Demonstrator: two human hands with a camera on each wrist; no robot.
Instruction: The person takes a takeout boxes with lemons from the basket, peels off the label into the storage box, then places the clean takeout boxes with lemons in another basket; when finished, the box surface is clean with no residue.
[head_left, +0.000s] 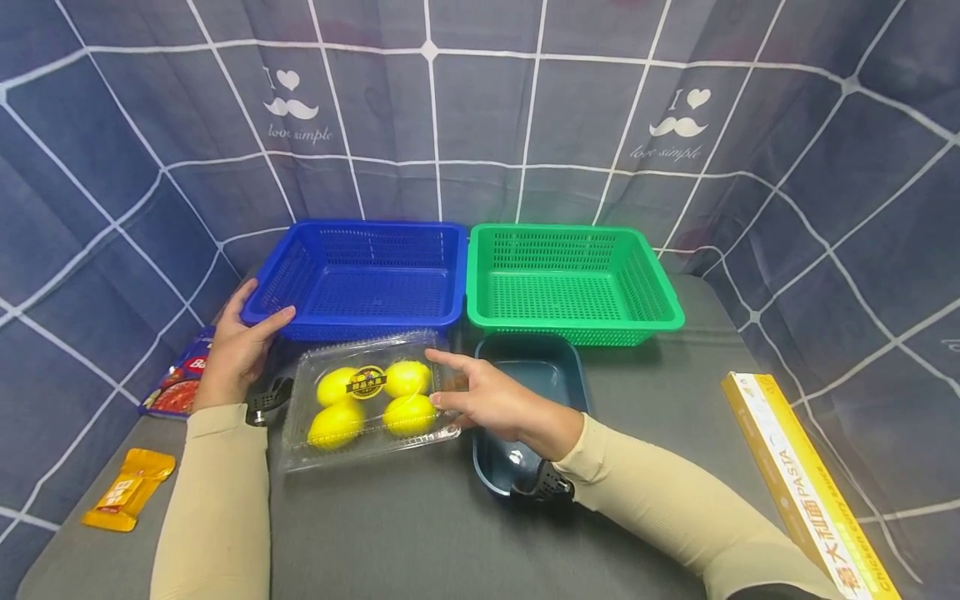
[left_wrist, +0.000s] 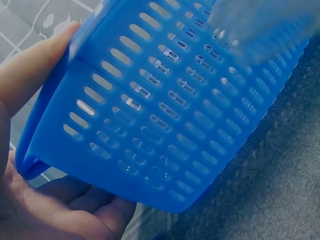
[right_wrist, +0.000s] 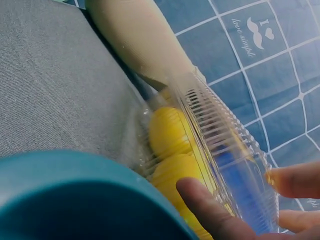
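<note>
My left hand (head_left: 238,346) grips the near left corner of a blue plastic basket (head_left: 360,321); in the left wrist view its thumb lies at the rim and the other fingers (left_wrist: 95,207) curl under the basket's end. A clear lidded plastic box (head_left: 300,454) with several yellow lemons (head_left: 335,425) and a dark label on its lid is tilted in front of that basket. My right hand (head_left: 498,400) pinches the box's right end. In the right wrist view the thumb (right_wrist: 207,205) is on one side of the box and fingers on the other.
A green basket (head_left: 573,325) adjoins the blue one on the right. A dark teal basin (head_left: 487,467) sits beneath my right forearm. A yellow pasta box (head_left: 806,492) lies far right; an orange packet (head_left: 129,490) and a blue-red pouch (head_left: 176,383) lie left. Tiled-pattern curtains (head_left: 480,108) surround the table.
</note>
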